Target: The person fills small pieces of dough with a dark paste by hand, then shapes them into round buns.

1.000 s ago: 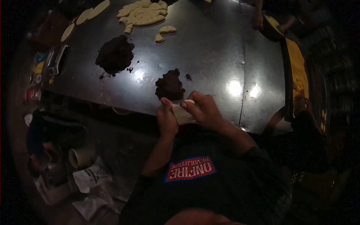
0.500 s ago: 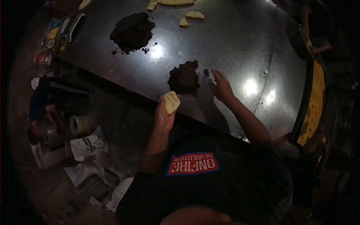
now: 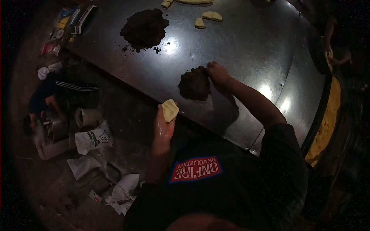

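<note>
My left hand (image 3: pixel 164 130) holds a flattened piece of pale dough (image 3: pixel 170 110) on its palm and fingers, just off the table's near edge. At the right edge of the smaller dark crumbly mound (image 3: pixel 194 84), my right hand (image 3: pixel 217 72) has its fingers bent and pressed together, touching the mound. Whether dark filling is between those fingertips is hidden. Both lie over the shiny metal table (image 3: pixel 239 50).
A larger dark mound (image 3: pixel 144 29) and pale dough pieces (image 3: pixel 212 16) lie farther back. A scale (image 3: pixel 83 20) stands at the left corner. A yellow-filled tray (image 3: pixel 327 123) is at right. Another person (image 3: pixel 46 94) bends near a bucket (image 3: pixel 86 117) at left; a co-worker's hand (image 3: pixel 341 59) shows at right.
My right hand has moved left onto the dark mound, and its spread fingers have closed. My left hand has shifted slightly left with the dough. The view has shifted a little.
</note>
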`<state>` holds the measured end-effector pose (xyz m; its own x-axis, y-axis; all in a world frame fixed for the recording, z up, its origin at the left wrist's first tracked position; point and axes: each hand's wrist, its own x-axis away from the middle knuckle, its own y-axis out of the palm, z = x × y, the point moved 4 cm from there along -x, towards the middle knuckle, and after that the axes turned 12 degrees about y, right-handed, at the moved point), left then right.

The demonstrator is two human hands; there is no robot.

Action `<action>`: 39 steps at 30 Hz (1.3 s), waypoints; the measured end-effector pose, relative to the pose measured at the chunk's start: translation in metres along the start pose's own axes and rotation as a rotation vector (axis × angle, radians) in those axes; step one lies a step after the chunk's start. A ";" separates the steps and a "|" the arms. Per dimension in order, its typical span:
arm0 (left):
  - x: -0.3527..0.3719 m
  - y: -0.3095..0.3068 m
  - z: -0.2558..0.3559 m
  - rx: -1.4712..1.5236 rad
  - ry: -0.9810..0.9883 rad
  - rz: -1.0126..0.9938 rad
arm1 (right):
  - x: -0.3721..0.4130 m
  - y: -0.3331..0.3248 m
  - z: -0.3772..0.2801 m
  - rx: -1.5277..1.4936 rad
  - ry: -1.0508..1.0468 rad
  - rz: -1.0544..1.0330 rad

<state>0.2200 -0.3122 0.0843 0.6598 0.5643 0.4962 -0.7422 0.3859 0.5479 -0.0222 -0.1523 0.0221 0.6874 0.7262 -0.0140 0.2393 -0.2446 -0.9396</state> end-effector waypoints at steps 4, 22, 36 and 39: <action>-0.005 0.002 0.005 0.020 0.021 -0.100 | 0.007 0.004 0.022 0.140 0.108 0.026; 0.048 0.086 0.002 -0.092 -0.281 -0.485 | 0.130 -0.122 -0.188 -0.295 0.053 0.311; 0.047 0.113 -0.019 -0.214 0.096 -0.699 | 0.147 -0.135 -0.101 -0.847 0.274 0.420; 0.056 0.122 -0.026 -0.234 0.094 -0.701 | 0.131 -0.155 -0.093 -0.668 0.255 0.427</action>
<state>0.1632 -0.2141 0.1614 0.9826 0.1849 0.0175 -0.1637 0.8176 0.5520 0.0948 -0.0795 0.1976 0.9264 0.3359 -0.1700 0.2237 -0.8545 -0.4689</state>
